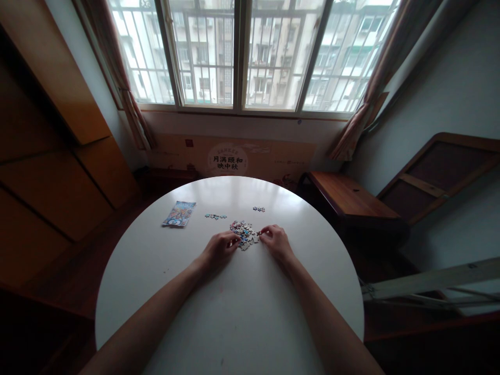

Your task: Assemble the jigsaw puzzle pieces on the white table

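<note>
A loose heap of small jigsaw puzzle pieces (245, 234) lies on the white round table (234, 307), between my two hands. At the heap's left edge is my left hand (222, 245), its fingers curled together against the pieces; whatever they hold is too small to make out. On the other side, my right hand (275, 240) pinches a dark jigsaw puzzle piece (258, 234) between thumb and fingertips. Beyond the heap lie a strip of pieces (216, 216) to the left and a smaller group of pieces (259, 209) to the right.
A colourful printed sheet or packet (179, 214) lies at the table's far left. Past the table's right edge stands a wooden bench or low table (351, 195). Barred windows (211, 57) and a long printed cardboard panel (269, 156) are behind.
</note>
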`<action>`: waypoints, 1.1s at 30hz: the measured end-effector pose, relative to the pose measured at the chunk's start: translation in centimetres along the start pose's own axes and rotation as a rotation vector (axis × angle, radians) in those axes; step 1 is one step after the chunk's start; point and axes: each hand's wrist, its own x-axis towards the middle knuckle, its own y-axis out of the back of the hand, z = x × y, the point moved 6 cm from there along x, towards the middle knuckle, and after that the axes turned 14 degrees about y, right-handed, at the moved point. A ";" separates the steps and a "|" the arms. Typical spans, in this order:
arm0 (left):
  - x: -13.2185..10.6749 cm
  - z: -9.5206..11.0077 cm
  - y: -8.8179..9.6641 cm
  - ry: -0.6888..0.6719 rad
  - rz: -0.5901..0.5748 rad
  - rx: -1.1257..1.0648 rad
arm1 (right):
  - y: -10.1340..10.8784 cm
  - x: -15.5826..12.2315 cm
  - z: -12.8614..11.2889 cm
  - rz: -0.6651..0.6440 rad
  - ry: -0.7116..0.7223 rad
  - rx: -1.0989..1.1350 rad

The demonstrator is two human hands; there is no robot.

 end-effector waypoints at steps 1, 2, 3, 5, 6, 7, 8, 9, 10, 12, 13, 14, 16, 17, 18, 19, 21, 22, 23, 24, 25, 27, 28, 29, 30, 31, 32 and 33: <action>0.0 -0.1 0.0 0.004 -0.001 -0.002 | 0.0 0.1 0.2 0.018 -0.027 0.091; 0.0 -0.1 -0.1 0.009 -0.003 -0.006 | -0.1 0.1 0.2 0.043 -0.052 0.202; 0.0 -0.2 -0.1 0.017 -0.005 -0.011 | -0.1 0.2 0.1 0.073 -0.076 0.328; 0.1 -0.4 -0.2 0.041 -0.004 -0.018 | -0.3 0.2 -0.6 0.131 -0.103 0.588; 0.1 -0.5 -0.1 0.054 -0.002 -0.020 | -0.7 0.2 -1.2 0.125 -0.126 0.710; 0.1 -0.6 -0.1 0.066 -0.001 -0.023 | -1.2 0.0 -1.9 0.092 -0.145 0.828; 0.1 -0.6 0.0 0.073 0.001 -0.027 | -1.8 -0.1 -2.8 0.045 -0.171 0.948; 0.1 -0.5 0.0 0.074 -0.001 -0.033 | -2.4 -0.4 -3.5 0.010 -0.197 1.066; 0.1 -0.4 0.1 0.069 -0.005 -0.038 | -2.9 -0.6 -4.2 -0.004 -0.221 1.159; 0.0 -0.2 0.1 0.048 -0.018 -0.037 | -3.6 -0.9 -5.0 -0.017 -0.250 1.257; 0.0 -0.1 0.2 0.038 -0.023 -0.028 | -3.9 -1.0 -5.1 -0.024 -0.258 1.267; 0.0 0.0 0.2 0.031 -0.026 -0.016 | -4.1 -1.0 -5.2 -0.026 -0.257 1.263; 0.0 0.1 0.2 0.027 -0.024 -0.004 | -4.2 -1.0 -5.1 -0.024 -0.246 1.237; 0.0 0.1 0.1 0.028 -0.021 -0.007 | -4.2 -1.0 -4.9 -0.021 -0.239 1.223; 0.0 0.1 0.1 0.030 -0.018 -0.015 | -4.1 -0.9 -4.8 -0.018 -0.232 1.209; -0.1 0.1 0.1 0.031 -0.014 -0.025 | -4.1 -0.9 -4.8 -0.016 -0.227 1.196; -0.1 0.1 0.1 0.031 -0.008 -0.045 | -4.0 -0.8 -4.6 -0.015 -0.222 1.164; -0.2 0.2 0.1 0.030 -0.005 -0.055 | -4.0 -0.8 -4.6 -0.019 -0.215 1.144; -0.3 0.2 0.1 0.029 -0.003 -0.065 | -4.0 -0.8 -4.6 -0.027 -0.204 1.119; -0.3 0.3 0.1 0.027 -0.003 -0.074 | -4.1 -0.8 -4.7 -0.039 -0.189 1.092; -0.3 0.3 0.1 0.025 -0.006 -0.082 | -4.1 -0.8 -4.8 -0.052 -0.171 1.065; -0.4 0.4 0.1 0.022 -0.011 -0.095 | -4.3 -0.7 -4.9 -0.070 -0.139 1.015; -0.4 0.4 0.1 0.022 -0.013 -0.101 | -4.3 -0.7 -4.9 -0.072 -0.128 0.997; -0.4 0.4 0.1 0.023 -0.011 -0.107 | -4.3 -0.7 -4.9 -0.071 -0.121 0.984; -0.4 0.4 0.1 0.026 -0.009 -0.113 | -4.4 -0.7 -4.8 -0.070 -0.117 0.972; -0.3 0.3 0.1 0.030 -0.007 -0.118 | -4.3 -0.7 -4.7 -0.065 -0.113 0.962; -0.3 0.2 0.1 0.035 -0.004 -0.123 | -4.3 -0.7 -4.6 -0.060 -0.112 0.952; -0.2 0.1 0.1 0.042 0.002 -0.128 | -4.2 -0.7 -4.5 -0.053 -0.110 0.944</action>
